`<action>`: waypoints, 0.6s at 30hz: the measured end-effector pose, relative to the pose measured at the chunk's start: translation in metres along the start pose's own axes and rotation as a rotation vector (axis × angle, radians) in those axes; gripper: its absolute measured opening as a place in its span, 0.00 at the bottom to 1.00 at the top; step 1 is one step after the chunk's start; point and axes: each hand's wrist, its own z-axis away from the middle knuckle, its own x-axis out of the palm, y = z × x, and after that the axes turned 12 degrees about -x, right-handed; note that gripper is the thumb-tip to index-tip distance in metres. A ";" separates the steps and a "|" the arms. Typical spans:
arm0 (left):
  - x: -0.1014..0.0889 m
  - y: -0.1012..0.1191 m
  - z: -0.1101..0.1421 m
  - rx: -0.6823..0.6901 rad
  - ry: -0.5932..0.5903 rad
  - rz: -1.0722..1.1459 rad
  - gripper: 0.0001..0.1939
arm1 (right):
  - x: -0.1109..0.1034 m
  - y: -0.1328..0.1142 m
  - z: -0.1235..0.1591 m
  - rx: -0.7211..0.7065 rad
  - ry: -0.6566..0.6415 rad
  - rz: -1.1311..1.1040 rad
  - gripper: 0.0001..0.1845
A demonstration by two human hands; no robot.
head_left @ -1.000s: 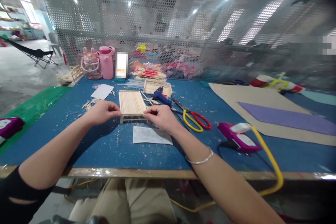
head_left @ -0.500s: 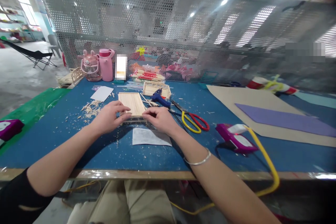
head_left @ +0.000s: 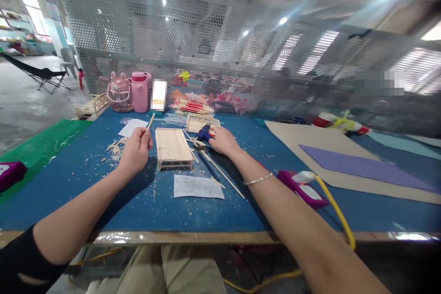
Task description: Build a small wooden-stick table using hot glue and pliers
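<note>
My left hand (head_left: 136,149) is closed around a short thin wooden stick (head_left: 150,122), which points up from the fingers. Over the table to the right, my right hand (head_left: 223,141) grips the handle of a blue glue gun (head_left: 204,132). Between the hands stands a small slatted platform (head_left: 172,144) made of wooden sticks, on short legs, touched by neither hand. Loose sticks (head_left: 227,177) and a dark blue-handled tool (head_left: 208,166) lie beside it. A sheet of white paper (head_left: 199,186) is in front of it.
Wood scraps (head_left: 116,147) lie on the left. Behind stand a pink bottle (head_left: 139,93), a clear pink jug (head_left: 119,94) and a stick frame (head_left: 198,123). A purple device (head_left: 303,188) with a yellow cable and a purple sheet (head_left: 361,167) are on the right.
Both hands have left the slatted platform. My left hand has moved left and now holds a stick; my right hand has moved up and right onto the glue gun. Loose sticks now show beside the platform.
</note>
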 end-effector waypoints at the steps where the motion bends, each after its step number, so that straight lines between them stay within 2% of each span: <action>1: 0.000 -0.002 -0.001 -0.030 -0.008 -0.015 0.09 | 0.004 0.003 -0.005 0.018 -0.041 0.017 0.15; 4: 0.000 -0.005 -0.003 -0.088 -0.060 -0.081 0.14 | 0.016 0.008 -0.014 0.061 -0.125 0.035 0.13; 6: 0.001 -0.007 -0.003 -0.099 -0.098 -0.115 0.15 | 0.022 0.009 -0.017 0.091 -0.128 0.051 0.16; 9: 0.001 -0.007 -0.003 -0.117 -0.143 -0.140 0.15 | 0.023 0.010 -0.015 0.139 -0.074 0.082 0.20; 14: 0.001 -0.009 -0.004 -0.150 -0.126 -0.146 0.18 | 0.013 0.014 -0.007 0.231 0.092 0.106 0.23; 16: 0.002 -0.010 -0.004 -0.175 -0.145 -0.138 0.19 | 0.009 0.018 -0.005 0.230 0.142 0.030 0.21; 18: 0.003 -0.011 -0.003 -0.192 -0.175 -0.139 0.20 | 0.007 0.021 -0.002 0.219 0.138 -0.119 0.17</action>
